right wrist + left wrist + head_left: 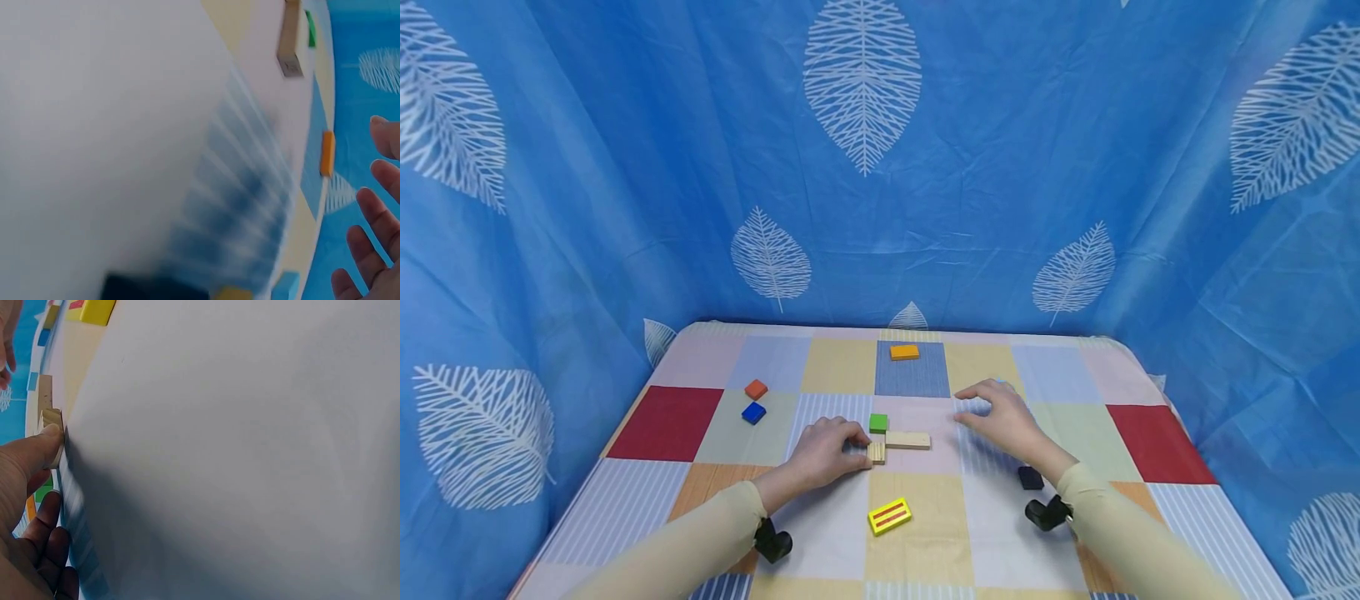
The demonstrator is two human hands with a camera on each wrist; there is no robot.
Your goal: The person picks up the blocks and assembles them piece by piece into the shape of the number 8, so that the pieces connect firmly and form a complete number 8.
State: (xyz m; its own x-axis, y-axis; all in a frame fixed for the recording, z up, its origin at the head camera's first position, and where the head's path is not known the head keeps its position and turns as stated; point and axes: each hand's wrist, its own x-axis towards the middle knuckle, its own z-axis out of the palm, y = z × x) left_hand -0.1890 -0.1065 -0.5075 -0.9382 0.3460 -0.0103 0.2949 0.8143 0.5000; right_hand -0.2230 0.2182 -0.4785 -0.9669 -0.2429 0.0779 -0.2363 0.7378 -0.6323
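Observation:
My left hand [826,450] pinches a small striped wooden block [877,452] between thumb and fingers on the patchwork cloth. In the left wrist view the thumb lies over the near face of that block [52,419]. A longer plain wooden block [908,440] lies just to its right, and a green block [878,423] sits right behind. My right hand [1003,421] hovers to the right of the long block, thumb and fingers spread apart and holding nothing. The right wrist view also shows its fingers [375,215] relaxed.
Nearer me lies a yellow block with red stripes [890,517]. Red-orange [756,389] and blue [753,412] blocks are at the left, an orange one [905,352] at the back. A black block [1030,477] is under the right forearm. Light-blue [285,286] and yellow [233,293] blocks are near the right hand.

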